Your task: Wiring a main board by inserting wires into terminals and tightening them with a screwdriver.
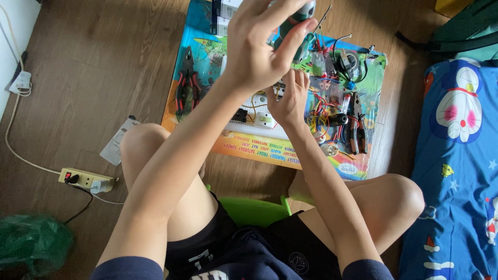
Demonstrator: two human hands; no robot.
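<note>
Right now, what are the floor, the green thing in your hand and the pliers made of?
The floor looks like brown wood or wood-look laminate: plank lines and grain show. The green tool handle in the left hand seems to be smooth plastic, slightly glossy. The pliers beside the right hand look like dark metal with red and black grips, probably rubber or plastic.
</note>
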